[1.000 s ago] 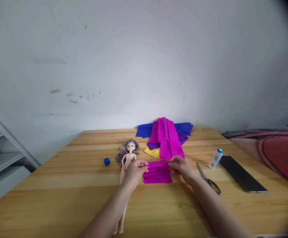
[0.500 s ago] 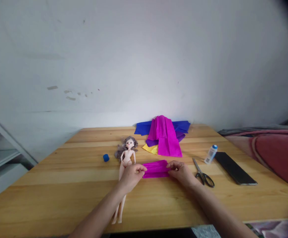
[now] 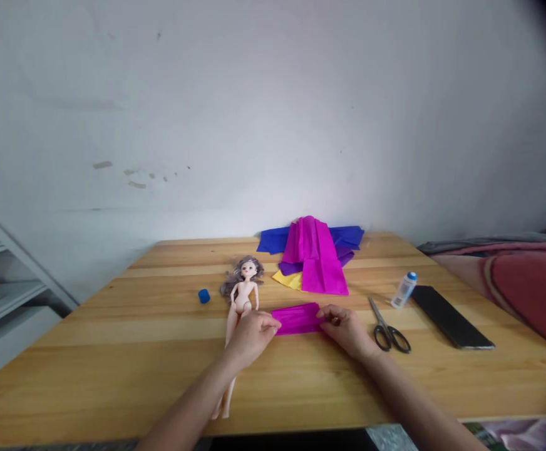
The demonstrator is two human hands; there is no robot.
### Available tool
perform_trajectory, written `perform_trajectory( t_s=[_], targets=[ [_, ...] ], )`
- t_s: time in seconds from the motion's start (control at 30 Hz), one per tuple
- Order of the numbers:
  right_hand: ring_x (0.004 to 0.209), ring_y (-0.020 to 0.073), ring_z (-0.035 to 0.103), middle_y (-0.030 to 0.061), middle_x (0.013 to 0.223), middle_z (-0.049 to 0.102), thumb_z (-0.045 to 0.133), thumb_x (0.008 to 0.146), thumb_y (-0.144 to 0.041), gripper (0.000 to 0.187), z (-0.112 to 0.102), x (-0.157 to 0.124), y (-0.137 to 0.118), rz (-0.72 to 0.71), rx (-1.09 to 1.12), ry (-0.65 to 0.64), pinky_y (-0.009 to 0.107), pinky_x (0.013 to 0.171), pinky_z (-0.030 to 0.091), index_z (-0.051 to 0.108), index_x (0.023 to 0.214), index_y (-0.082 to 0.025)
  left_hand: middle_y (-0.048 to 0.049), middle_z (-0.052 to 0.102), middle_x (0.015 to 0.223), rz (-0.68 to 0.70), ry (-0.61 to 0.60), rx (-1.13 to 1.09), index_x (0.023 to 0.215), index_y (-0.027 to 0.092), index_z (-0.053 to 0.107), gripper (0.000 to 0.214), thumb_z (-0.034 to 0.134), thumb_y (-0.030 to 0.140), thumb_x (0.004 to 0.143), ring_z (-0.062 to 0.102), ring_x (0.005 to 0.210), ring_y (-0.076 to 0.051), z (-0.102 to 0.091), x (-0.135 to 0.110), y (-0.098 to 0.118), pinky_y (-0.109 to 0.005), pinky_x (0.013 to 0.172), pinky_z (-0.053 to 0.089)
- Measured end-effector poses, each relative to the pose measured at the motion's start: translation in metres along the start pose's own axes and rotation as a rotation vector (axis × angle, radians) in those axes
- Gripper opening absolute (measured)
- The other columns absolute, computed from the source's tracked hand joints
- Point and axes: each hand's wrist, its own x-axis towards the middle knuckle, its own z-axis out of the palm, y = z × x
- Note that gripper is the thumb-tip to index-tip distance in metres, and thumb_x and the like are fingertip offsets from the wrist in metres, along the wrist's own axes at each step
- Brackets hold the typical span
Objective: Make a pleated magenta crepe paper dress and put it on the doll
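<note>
A folded piece of magenta crepe paper [image 3: 296, 319] lies flat in front of me, with lengthwise creases across it. My left hand [image 3: 257, 332] pinches its left end between thumb and fingers. At the opposite end, my right hand [image 3: 344, 327] has the paper's edge in a similar pinch. Just left of the paper lies an undressed doll [image 3: 244, 294] with long grey-brown hair, face up; my left hand and forearm cover part of its legs. Scissors [image 3: 384, 327] with black handles rest to the right of my right hand.
On the wooden table [image 3: 127, 351] are a blue cap [image 3: 204, 295] left of the doll, a white glue bottle [image 3: 404, 290] with a blue top, and a long black flat object [image 3: 451, 317] at the right. Magenta, blue, purple and yellow sheets [image 3: 322, 260] are heaped near the wall.
The camera view has shifted slightly. Both hands stay at the ends of the magenta paper, whose upper folds look a little flatter now.
</note>
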Motion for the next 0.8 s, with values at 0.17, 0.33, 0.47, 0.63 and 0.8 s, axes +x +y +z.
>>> perform_trajectory(
  t_s=[0.17,0.33,0.47,0.63,0.8],
  targets=[
    [0.057,0.0118,0.051,-0.0031,0.066,0.06,0.056,0.063,-0.02,0.02,-0.001,0.002,0.005,0.01,0.219,-0.037,0.023,0.052,0.036,0.055,0.083,-0.021,-0.0012,0.073,0.087,-0.024,0.032,0.001,0.084,0.024,0.074,0.022,0.053,0.023,0.077,0.063,0.084,-0.017,-0.003,-0.003,0.002,-0.028,0.08,0.046],
    [0.05,0.011,0.052,-0.0024,0.071,0.064,0.06,0.06,-0.023,0.031,-0.007,0.004,0.002,0.166,0.418,-0.083,0.023,0.047,0.036,0.046,0.087,-0.023,-0.0013,0.073,0.087,-0.024,0.011,-0.028,0.085,0.025,0.074,0.023,0.053,0.024,0.077,0.063,0.085,-0.018,-0.004,-0.003,0.002,-0.028,0.079,0.047],
    [0.064,0.0144,0.06,-0.001,0.072,0.065,0.066,0.061,-0.024,0.029,-0.006,0.005,0.002,0.098,0.391,-0.103,0.025,0.057,0.043,0.049,0.085,-0.022,-0.0008,0.073,0.087,-0.002,0.005,-0.015,0.083,0.026,0.074,0.021,0.054,0.023,0.077,0.063,0.085,-0.018,-0.003,-0.004,-0.001,-0.03,0.085,0.045],
    [0.067,0.0136,0.06,-0.0018,0.073,0.063,0.062,0.062,-0.017,0.025,-0.005,0.007,0.009,0.031,0.349,-0.118,0.026,0.063,0.045,0.052,0.085,-0.021,-0.001,0.073,0.091,-0.019,0.011,-0.014,0.085,0.026,0.074,0.021,0.055,0.022,0.077,0.062,0.092,-0.019,-0.004,-0.006,-0.002,-0.03,0.088,0.044],
    [0.066,0.0123,0.058,-0.0013,0.076,0.062,0.06,0.061,-0.012,0.03,-0.012,0.006,0.01,0.03,0.464,-0.169,0.023,0.059,0.042,0.051,0.088,-0.021,-0.0019,0.072,0.095,-0.029,0.023,-0.005,0.087,0.025,0.074,0.023,0.053,0.021,0.077,0.062,0.094,-0.019,-0.005,-0.005,-0.001,-0.029,0.087,0.045]
  ],
)
